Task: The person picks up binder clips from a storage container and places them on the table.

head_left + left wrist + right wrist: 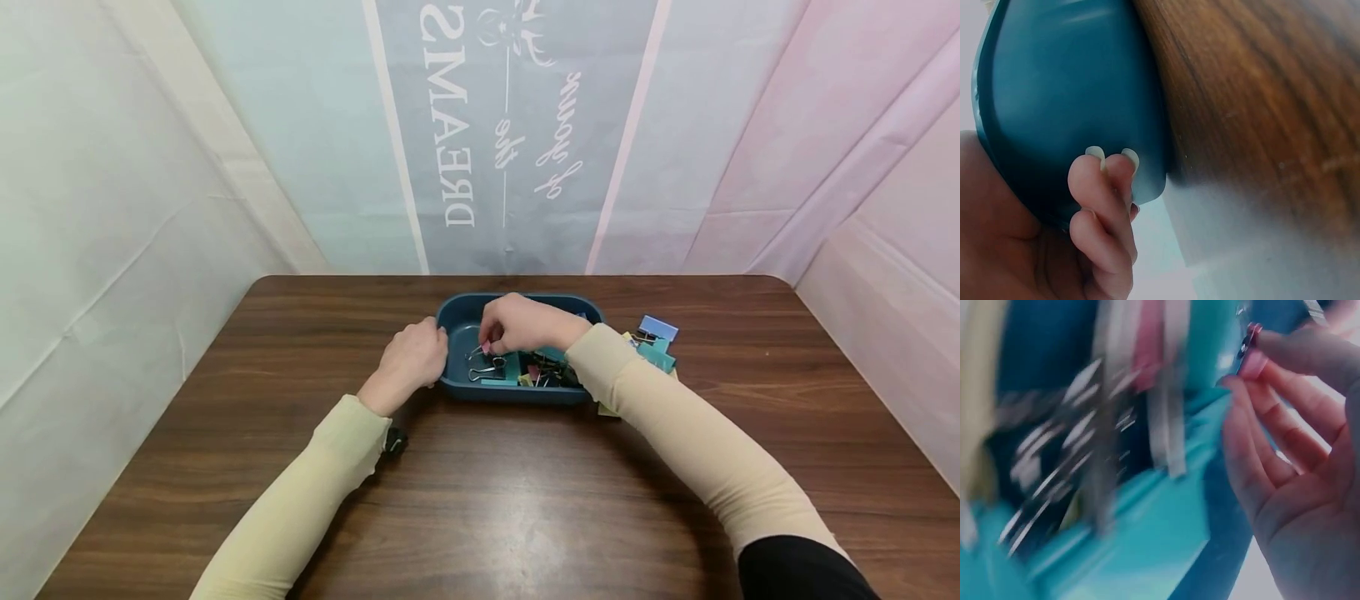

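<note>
A dark blue plastic bin [517,394] sits on the table with binder clips inside. My left hand [415,354] grips its left end; in the left wrist view the curled fingers [1100,212] lie against the outer wall. Over the bin's inside, my right hand [521,322] pinches a small pink binder clip [1252,362] between thumb and fingertips. Beneath and beside that hand are teal binder clips [1141,531], a larger clip with wire handles [487,369] and several others, blurred in the right wrist view. The right forearm hides part of the bin's right end.
Right of the bin, a blue binder clip [659,327] and teal clips [656,357] lie on the wooden table [510,517], partly behind the right sleeve. A small black object [395,440] shows beside the left cuff. A printed cloth [510,167] hangs behind the table.
</note>
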### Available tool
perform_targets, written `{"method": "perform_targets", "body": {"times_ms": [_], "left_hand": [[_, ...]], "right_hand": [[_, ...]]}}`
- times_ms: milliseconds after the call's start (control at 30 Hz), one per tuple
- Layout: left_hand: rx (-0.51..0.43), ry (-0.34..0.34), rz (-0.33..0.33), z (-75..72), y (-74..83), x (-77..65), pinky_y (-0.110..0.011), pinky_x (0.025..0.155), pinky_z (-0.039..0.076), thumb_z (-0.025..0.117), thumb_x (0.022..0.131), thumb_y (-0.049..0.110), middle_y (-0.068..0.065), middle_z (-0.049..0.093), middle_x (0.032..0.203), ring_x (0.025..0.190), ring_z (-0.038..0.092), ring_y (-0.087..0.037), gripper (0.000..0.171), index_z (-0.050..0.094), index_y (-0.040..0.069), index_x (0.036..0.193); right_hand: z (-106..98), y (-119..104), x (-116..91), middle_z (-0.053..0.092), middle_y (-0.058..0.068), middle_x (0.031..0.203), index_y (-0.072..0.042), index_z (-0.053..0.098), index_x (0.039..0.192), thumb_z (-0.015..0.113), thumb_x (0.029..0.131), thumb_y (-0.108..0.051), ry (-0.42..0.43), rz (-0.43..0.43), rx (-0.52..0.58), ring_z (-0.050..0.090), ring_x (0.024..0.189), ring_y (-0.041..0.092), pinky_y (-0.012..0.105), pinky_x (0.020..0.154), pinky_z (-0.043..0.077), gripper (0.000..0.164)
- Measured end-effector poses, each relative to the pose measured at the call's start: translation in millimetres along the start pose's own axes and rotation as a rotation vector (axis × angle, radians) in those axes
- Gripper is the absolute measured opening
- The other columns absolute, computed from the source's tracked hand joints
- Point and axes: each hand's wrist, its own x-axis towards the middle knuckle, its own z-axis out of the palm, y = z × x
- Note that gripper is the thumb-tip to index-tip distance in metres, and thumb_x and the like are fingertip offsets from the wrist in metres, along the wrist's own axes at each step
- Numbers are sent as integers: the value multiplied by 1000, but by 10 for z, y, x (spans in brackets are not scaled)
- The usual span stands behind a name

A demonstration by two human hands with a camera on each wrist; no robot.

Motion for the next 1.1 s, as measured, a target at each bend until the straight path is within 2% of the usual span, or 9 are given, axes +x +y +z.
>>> {"method": "perform_targets", "body": {"times_ms": [133,300,433,567,667,800,933,1100], "left_hand": [[12,2,5,-3,1,-13,-31,48,50,35,108,28,-10,61,69,49,61,-18,36,54,-2,116],[17,8,26,4,-3,-20,-30,47,50,35,108,27,-10,60,69,48,61,-18,36,54,-3,114],[18,18,44,-6,-11,-16,-30,46,49,35,108,26,-10,60,67,47,60,-18,35,55,-3,112],[19,13,41,-24,-25,-23,-30,47,50,34,108,26,-10,60,67,47,60,-18,36,54,-3,113],[14,10,37,-27,-32,-34,-30,47,50,34,108,26,-10,60,68,47,60,-18,36,54,-3,114],[9,19,47,-24,-30,-35,-30,47,50,35,108,26,-10,60,68,47,60,-17,35,55,-3,113],[14,23,56,-29,-26,-28,-31,47,50,35,108,25,-10,60,69,47,60,-18,35,55,-3,112],[13,16,53,-26,-27,-20,-30,47,50,33,108,25,-11,59,72,48,60,-18,36,55,-4,113]], "right_hand": [[-169,5,-92,65,-3,95,-11,78,99,73,88,-12,108,-58,72,64,84,9,28,75,55,12],[-432,-27,-340,67,-5,100,-12,78,101,73,90,-18,220,-83,100,65,88,9,32,80,55,14],[-625,-43,-608,67,-5,102,-13,77,102,73,91,-19,271,-65,120,66,90,10,31,82,55,13],[-729,-18,-929,68,-5,103,-14,77,103,74,92,-18,283,-9,147,66,91,11,29,82,54,12],[-723,50,-1193,67,-7,103,-18,77,102,73,93,-19,268,34,126,65,86,11,28,76,54,10],[-645,166,-1551,66,-12,101,-22,76,99,74,92,-19,258,42,48,62,78,9,27,66,53,8],[-528,277,-1884,65,-16,98,-25,75,95,76,89,-17,283,66,-9,60,78,5,27,67,53,10],[-361,370,-2218,64,-15,94,-22,75,94,78,86,-10,292,109,6,59,75,4,25,63,52,15]]}}
